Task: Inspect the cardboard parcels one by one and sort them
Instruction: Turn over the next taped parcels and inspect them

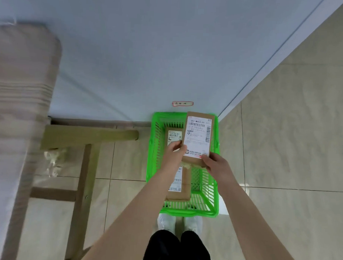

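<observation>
A flat cardboard parcel (198, 137) with a white shipping label facing up is held above a green plastic basket (211, 192) on the floor. My left hand (174, 154) pinches the parcel's near left corner, and my right hand (216, 164) grips its near right corner. Two more labelled cardboard parcels lie inside the basket: one at the far end (173, 135), one at the near end (180, 189), both partly hidden by my hands and the held parcel.
A small red-bordered label (182, 103) is stuck on the pale wall just behind the basket. A wooden chair frame (87, 145) and a beige cushion (17, 95) stand to the left. Tiled floor stretches to the right. My white shoes (179, 222) stand just before the basket.
</observation>
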The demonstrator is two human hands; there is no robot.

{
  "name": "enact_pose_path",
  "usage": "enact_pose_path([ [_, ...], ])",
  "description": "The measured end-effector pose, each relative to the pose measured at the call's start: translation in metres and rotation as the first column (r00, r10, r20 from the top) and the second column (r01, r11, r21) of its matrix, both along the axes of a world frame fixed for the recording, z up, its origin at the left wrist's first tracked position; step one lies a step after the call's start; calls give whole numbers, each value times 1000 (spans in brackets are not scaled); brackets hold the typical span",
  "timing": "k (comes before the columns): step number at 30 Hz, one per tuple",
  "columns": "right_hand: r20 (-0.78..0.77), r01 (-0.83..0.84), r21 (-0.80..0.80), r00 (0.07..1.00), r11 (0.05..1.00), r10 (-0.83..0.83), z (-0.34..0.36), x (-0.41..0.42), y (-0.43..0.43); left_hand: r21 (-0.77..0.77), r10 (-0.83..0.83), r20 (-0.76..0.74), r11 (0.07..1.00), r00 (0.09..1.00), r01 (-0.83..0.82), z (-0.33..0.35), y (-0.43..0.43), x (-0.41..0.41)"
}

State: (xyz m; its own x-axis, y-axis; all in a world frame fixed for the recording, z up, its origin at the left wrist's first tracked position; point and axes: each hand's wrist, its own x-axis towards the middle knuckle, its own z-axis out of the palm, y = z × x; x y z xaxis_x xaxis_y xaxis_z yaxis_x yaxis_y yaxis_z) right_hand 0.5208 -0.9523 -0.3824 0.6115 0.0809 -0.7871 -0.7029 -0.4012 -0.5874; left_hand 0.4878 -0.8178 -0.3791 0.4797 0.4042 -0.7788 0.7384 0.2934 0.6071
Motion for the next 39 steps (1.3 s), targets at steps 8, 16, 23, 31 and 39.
enact_pose_path([
  [8, -17, -27, -36, 1000, 999, 26, -132, 5, 21, -3, 21, -30, 1000, 999, -21, -130, 18, -1],
  [16, 51, -81, -7, 995, 997, 81, -222, 23, 62, 52, 78, 19, 995, 997, -79, -225, 54, 8],
  [23, 38, -152, -63, 987, 986, 155, -278, 22, 75, 62, 52, 5, 997, 999, -52, -277, 73, 3],
  [31, 58, -103, -69, 993, 992, 107, -304, 10, 71, 59, 9, -7, 998, 1000, -9, -308, 76, -7],
  [39, 25, -269, -108, 962, 957, 273, -282, 9, 86, 140, 35, -16, 990, 999, -33, -290, 63, -14],
])
